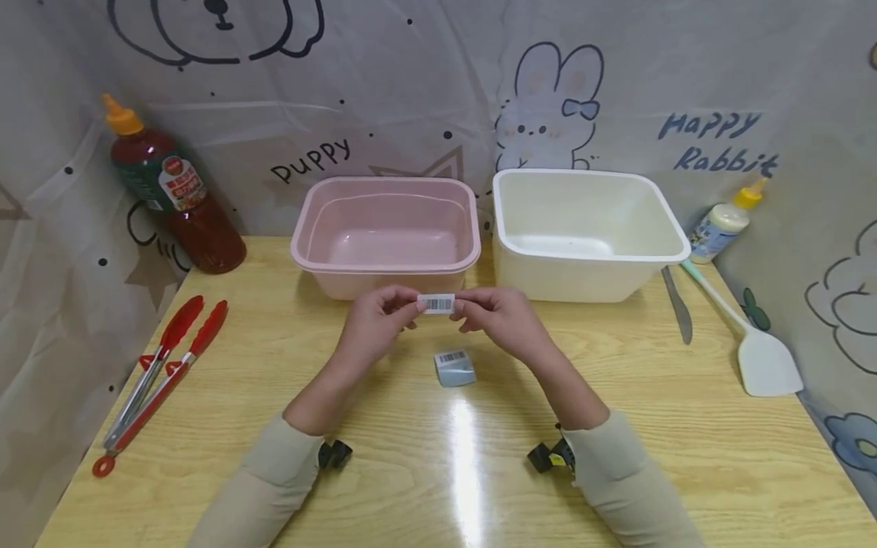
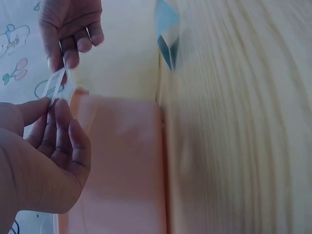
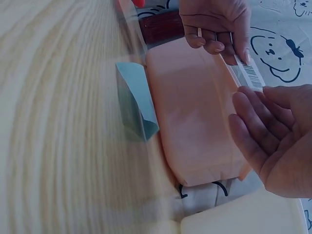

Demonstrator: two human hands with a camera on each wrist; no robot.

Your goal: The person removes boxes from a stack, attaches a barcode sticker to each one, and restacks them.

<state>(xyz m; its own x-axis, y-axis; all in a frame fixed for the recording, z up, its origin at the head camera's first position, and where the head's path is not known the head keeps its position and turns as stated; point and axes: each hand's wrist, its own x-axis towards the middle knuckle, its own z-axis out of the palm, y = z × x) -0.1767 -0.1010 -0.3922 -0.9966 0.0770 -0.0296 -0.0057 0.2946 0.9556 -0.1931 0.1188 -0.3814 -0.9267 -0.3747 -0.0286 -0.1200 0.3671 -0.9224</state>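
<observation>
A small white barcode label (image 1: 438, 304) is held up by its two ends in front of the bins. My left hand (image 1: 377, 323) pinches one end between thumb and forefinger. At the opposite end, the thumb and forefinger of my right hand (image 1: 503, 323) pinch it too. In the right wrist view the label (image 3: 252, 77) slants between the two hands, black bars showing. Below the hands on the table lies a folded light-blue piece of paper (image 1: 455, 376) with another barcode on top; its edges stand up in the right wrist view.
Behind the hands stand a pink bin (image 1: 393, 281) and a white bin (image 1: 582, 278). At left are a red sauce bottle (image 1: 205, 236) and red-handled tongs (image 1: 161, 380). At right are a small yellow-capped bottle (image 1: 719, 228), a knife (image 1: 678, 308) and a white spatula (image 1: 767, 361).
</observation>
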